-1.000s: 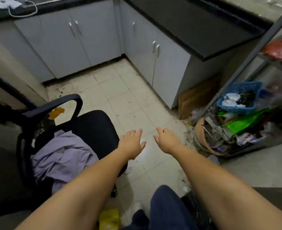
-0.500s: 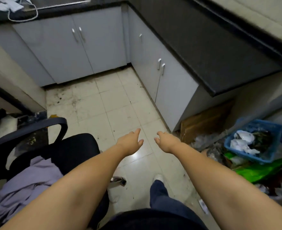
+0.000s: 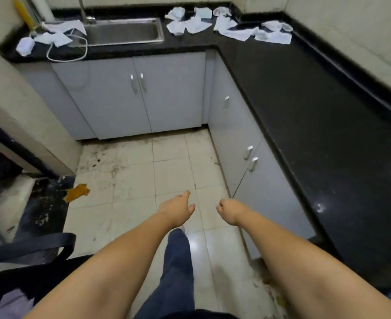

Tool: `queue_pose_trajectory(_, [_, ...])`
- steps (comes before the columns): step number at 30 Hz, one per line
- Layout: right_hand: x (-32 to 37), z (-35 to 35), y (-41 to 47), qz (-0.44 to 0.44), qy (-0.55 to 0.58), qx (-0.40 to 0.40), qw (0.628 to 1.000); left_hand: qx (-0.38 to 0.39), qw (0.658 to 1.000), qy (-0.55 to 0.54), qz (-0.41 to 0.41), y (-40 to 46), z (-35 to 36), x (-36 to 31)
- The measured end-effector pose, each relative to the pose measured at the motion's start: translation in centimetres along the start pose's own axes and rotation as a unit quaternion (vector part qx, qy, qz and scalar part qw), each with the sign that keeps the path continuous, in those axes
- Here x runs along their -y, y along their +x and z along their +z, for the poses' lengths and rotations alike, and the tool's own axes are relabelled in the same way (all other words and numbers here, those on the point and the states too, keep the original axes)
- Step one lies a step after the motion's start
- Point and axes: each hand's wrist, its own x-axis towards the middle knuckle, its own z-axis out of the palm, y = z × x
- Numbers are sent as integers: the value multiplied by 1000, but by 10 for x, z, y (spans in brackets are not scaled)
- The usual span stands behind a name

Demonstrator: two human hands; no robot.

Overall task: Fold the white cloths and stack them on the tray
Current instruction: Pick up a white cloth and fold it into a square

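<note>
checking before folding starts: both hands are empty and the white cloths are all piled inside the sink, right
Not quite. The left hand and right hand are empty, but the sink holds no cloths. The head view shows the white cloths scattered unfolded on the counter, on either side of the sink.

We count two bare hands, one sink [image 3: 123, 31], five cabinet handles, one chair [image 3: 29, 249], and roughly a dozen crumpled white cloths [image 3: 189, 21], too jumbled to number exactly
</note>
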Motion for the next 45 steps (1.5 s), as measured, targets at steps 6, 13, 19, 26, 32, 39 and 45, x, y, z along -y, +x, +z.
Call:
queue_pose_trajectory(6, [19,-115,126,21,55,-19,998,3,999,27,36,135,-110,15])
queue_pose_trajectory(13, [28,-248,227,34,116,-70,990,-1,996,51,78,282,-219,1])
queue_pose_trajectory(19, [1,-352,316,36,134,-116,984,-3,992,60,115,415,-291,-31])
queue_pose_trajectory(26, [-59,-505,415,44,133,-184,973,-43,987,51,143,577,-390,-102])
queue_pose_trajectory(32, [-104,-579,486,81,154,-189,966,-42,980,79,177,684,-447,-146])
queue_pose_trajectory(39, [-135,-646,585,114,188,-217,951,-25,960,132,244,824,-503,-168])
queue_pose_trajectory(45, [-137,-695,659,135,153,-309,929,-82,883,287,363,926,-543,-160])
